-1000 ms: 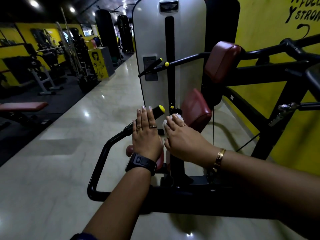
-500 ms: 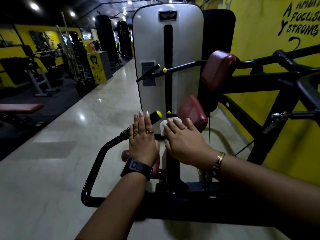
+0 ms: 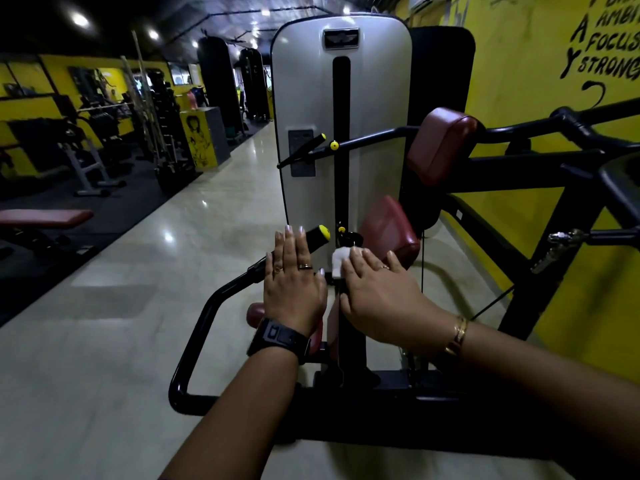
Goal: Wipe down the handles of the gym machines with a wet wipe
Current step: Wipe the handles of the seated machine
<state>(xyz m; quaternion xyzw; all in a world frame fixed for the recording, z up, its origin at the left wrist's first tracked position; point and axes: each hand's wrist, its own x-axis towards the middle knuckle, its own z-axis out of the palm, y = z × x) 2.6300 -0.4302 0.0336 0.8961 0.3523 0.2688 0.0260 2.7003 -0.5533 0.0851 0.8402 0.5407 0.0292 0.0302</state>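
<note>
My left hand [image 3: 294, 282] lies flat with straight fingers on the black handle [image 3: 313, 239] of the machine, just short of the handle's yellow end cap. Beside it, my right hand [image 3: 377, 292] holds a white wet wipe [image 3: 340, 259] against the black upright post [image 3: 349, 341]. The wipe bunches out past my index finger and my thumb lies on the post's left side. A second black handle [image 3: 301, 152] with a yellow tip sticks out higher up, in front of the grey weight-stack cover [image 3: 304, 81].
Maroon pads [image 3: 443, 143] and black frame bars [image 3: 554, 168] fill the right side, close to the yellow wall [image 3: 519, 81]. A curved black bar [image 3: 194, 341] loops low at the left. A polished floor aisle [image 3: 138, 271] runs ahead. A bench [image 3: 45, 218] and racks stand far left.
Both hands keep their places on the handle and post. The view has shifted slightly, so the machine sits a little lower in frame.
</note>
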